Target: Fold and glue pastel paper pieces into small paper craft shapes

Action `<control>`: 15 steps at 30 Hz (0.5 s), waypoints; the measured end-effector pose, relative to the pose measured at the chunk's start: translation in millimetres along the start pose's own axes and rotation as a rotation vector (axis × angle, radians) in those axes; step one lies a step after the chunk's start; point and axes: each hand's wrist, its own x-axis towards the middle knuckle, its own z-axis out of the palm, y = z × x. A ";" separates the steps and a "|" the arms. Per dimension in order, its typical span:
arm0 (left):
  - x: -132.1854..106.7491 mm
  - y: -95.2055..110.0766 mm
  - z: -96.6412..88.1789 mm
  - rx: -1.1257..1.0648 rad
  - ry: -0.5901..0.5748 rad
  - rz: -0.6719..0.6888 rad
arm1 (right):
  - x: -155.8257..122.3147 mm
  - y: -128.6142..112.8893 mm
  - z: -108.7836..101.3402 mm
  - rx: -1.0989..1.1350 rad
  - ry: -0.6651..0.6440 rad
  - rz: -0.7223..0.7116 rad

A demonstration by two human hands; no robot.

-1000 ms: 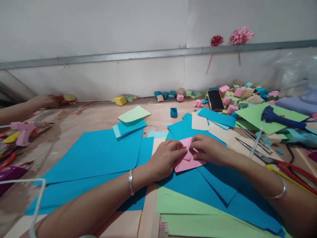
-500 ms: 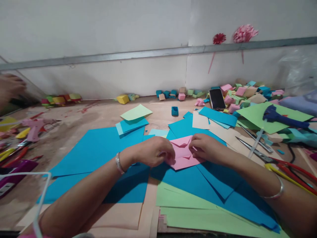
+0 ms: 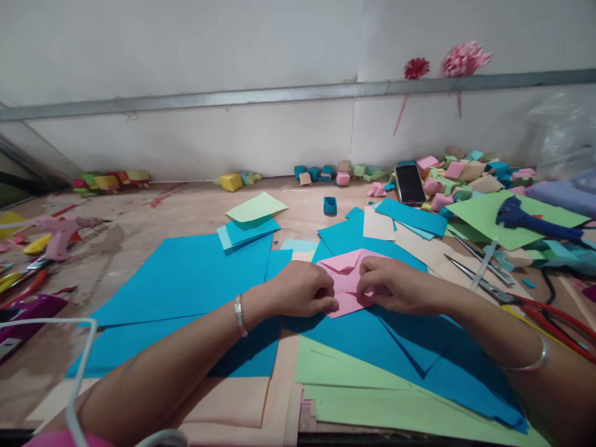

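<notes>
A pink sheet of paper [image 3: 347, 282] with folded creases and raised flaps lies on blue paper sheets [image 3: 326, 326]. My left hand [image 3: 305, 288] grips its left side, with fingers curled and thumb near the lower left edge. At the right side, my right hand [image 3: 393, 285] pinches the same paper near a lower fold. Both hands' fingertips are partly hidden against the paper. Large blue sheets [image 3: 186, 273] spread to the left, and light green sheets [image 3: 354, 369] lie beneath on the near side.
Scissors [image 3: 493, 288] and a blue glue gun [image 3: 535, 220] lie to the right. A phone [image 3: 410, 183] rests beside a heap of folded paper pieces [image 3: 456, 174]. At left are a pink glue gun [image 3: 60, 236] and a purple power strip [image 3: 30, 323]. A white cable [image 3: 84, 360] crosses the lower left.
My left hand has shifted slightly right and its fingers have moved lower along the pink paper. My right hand has dropped a little toward the lower fold. Another person's hand at far left is gone.
</notes>
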 end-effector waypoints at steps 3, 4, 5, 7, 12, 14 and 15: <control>0.3 3.4 -1.3 -0.004 0.058 -0.038 | 1.0 -1.4 -0.9 -0.028 -0.018 -0.004; 0.7 5.1 -1.3 -0.016 0.102 -0.045 | 1.8 -0.1 -0.2 -0.039 -0.019 -0.003; 1.1 6.9 -0.7 -0.036 0.149 -0.042 | 2.8 1.7 0.7 -0.048 -0.025 -0.002; 1.9 10.4 2.0 -0.079 0.214 0.003 | 4.4 5.5 2.7 -0.064 -0.034 0.006; 2.8 15.9 12.8 0.045 0.163 0.100 | 3.0 4.9 -1.6 -0.032 -0.057 0.040; 3.1 17.5 15.4 0.127 0.161 0.087 | -0.1 2.2 -7.9 -0.032 -0.075 0.026; 3.2 18.4 16.2 0.159 0.164 0.083 | -2.0 1.6 -11.1 -0.039 -0.085 0.019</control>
